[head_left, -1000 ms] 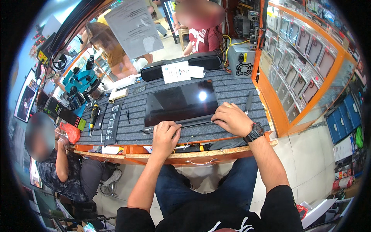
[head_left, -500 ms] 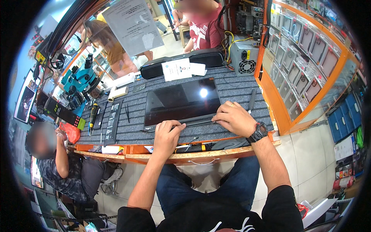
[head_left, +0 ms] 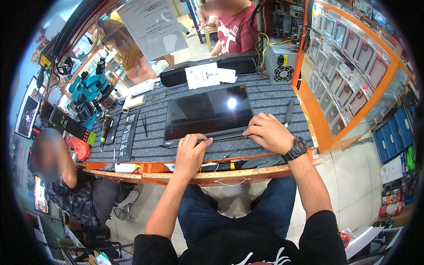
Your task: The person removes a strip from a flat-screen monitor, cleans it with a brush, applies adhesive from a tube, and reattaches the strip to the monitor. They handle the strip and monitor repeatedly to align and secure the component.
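A laptop screen (head_left: 203,112) lies on the ribbed grey mat, its dark glossy face up and reflecting a bright light. At its near edge, left of the middle, my left hand (head_left: 192,152) is closed, thumb and fingers gripping that edge. My right hand (head_left: 267,134), wearing a ring and a black wristwatch (head_left: 295,150), pinches at the near right corner. From its fingertips a thin dark strip (head_left: 235,149) slants down toward the drawer; its exact kind is unclear. To the right lies a dark-handled tool (head_left: 289,112).
On the left lie a laptop battery (head_left: 128,137), tweezers (head_left: 145,126) and a yellow-black screwdriver (head_left: 106,130). Behind them stands a teal microscope (head_left: 90,88). A speaker bar (head_left: 176,77) and power supply (head_left: 281,66) line the back. An open drawer (head_left: 207,176) juts out below my hands.
Both hands keep nearly the same places. The thin strip now slants from my right fingertips toward the drawer. The seated person at left has raised an arm nearer the head.
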